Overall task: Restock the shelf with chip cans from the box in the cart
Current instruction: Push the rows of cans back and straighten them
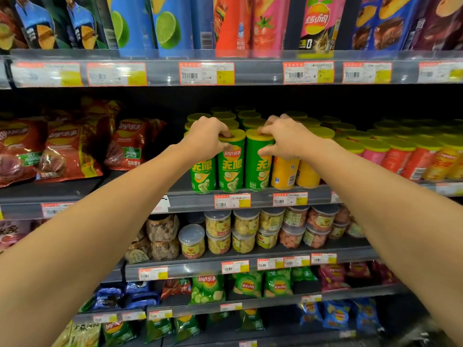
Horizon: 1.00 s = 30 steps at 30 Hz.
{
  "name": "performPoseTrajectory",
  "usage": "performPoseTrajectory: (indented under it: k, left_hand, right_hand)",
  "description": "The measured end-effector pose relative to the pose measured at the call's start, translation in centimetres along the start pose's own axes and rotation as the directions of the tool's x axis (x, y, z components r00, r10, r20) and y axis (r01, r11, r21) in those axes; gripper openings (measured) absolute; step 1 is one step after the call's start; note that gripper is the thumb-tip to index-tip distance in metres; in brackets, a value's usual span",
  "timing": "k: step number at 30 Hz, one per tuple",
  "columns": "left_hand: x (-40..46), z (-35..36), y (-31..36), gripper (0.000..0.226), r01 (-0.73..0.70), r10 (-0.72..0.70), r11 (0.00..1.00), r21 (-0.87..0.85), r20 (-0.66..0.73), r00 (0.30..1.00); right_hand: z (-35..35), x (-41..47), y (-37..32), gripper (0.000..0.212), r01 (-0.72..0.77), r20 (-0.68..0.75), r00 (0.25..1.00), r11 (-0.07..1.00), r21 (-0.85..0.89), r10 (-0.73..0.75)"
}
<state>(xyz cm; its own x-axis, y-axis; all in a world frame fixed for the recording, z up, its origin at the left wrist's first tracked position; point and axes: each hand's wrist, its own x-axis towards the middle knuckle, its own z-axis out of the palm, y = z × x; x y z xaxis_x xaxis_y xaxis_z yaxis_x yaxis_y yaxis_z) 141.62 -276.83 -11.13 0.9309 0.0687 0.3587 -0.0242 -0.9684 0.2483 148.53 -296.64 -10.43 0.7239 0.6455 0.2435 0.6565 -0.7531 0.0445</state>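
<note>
Your left hand [209, 136] grips the rim of one green chip can [231, 161] and your right hand [280, 137] grips its neighbour [258, 164], both at the centre of the frame on the front edge of the shelf [190, 196]. Each can stands upright, long axis vertical, directly under the fingers: thumb on the near wall, the rest curled over the yellow lid. To seat them, you probably need only push straight back toward the filled rows behind.
</note>
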Motion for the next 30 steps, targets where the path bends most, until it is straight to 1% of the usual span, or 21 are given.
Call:
performPoseTrajectory:
  k: [2, 5, 10, 12, 18, 20, 22, 25, 27, 30]
  left_hand:
    - [-0.1, 0.1, -0.3, 0.044, -0.006, 0.006, 1.000, -0.012, -0.005, 1.000]
    - [-0.1, 0.2, -0.5, 0.045, -0.024, 0.023, 0.999, -0.023, -0.010, 1.000]
    - [0.0, 0.3, -1.1, 0.047, -0.067, 0.066, 0.996, -0.052, -0.028, 0.997]
    - [0.1, 0.4, -1.5, 0.047, -0.090, 0.088, 0.995, -0.054, -0.038, 0.995]
    - [0.7, 0.6, -2.0, 0.045, -0.154, 0.153, 0.987, -0.040, -0.010, 0.988]
    - [1.1, 0.5, -2.1, 0.045, -0.167, 0.167, 0.986, -0.019, 0.020, 0.986]
    - [1.5, 0.1, -1.9, 0.049, -0.196, 0.194, 0.980, 0.043, 0.058, 0.979]
    - [1.7, -0.8, -1.5, 0.057, -0.260, 0.252, 0.957, 0.127, 0.076, 0.965]
    - [1.7, -1.3, -0.9, 0.061, -0.300, 0.296, 0.939, 0.166, 0.049, 0.954]
    - [2.4, -2.0, 0.8, 0.058, -0.367, 0.373, 0.919, 0.145, -0.019, 0.928]
  right_hand:
    - [-0.1, 0.0, 0.1, 0.055, -0.005, 0.009, 1.000, 1.000, 0.030, 0.005]
    - [0.1, 0.0, -0.2, 0.047, -0.024, -0.039, 0.999, 0.999, 0.038, 0.026]
    - [0.0, 0.2, -0.7, 0.046, -0.026, -0.073, 0.997, 0.999, 0.036, 0.029]
    - [0.1, 0.3, -0.7, 0.046, -0.029, -0.064, 0.997, 0.999, 0.032, 0.031]
    - [0.5, 0.5, -0.7, 0.049, -0.054, -0.056, 0.997, 0.998, 0.038, 0.056]
    - [0.5, 0.5, -0.6, 0.051, -0.054, -0.037, 0.998, 0.998, 0.015, 0.054]
    - [0.4, 0.5, -0.2, 0.051, -0.036, -0.032, 0.999, 0.999, -0.004, 0.035]
    - [-0.6, 0.1, 1.1, 0.045, -0.024, -0.098, 0.995, 0.999, 0.034, 0.027]
    - [-1.8, -0.5, 2.6, 0.040, -0.065, -0.134, 0.988, 0.996, 0.061, 0.073]
    - [-3.2, -1.6, 5.1, 0.038, -0.152, -0.096, 0.983, 0.986, 0.062, 0.157]
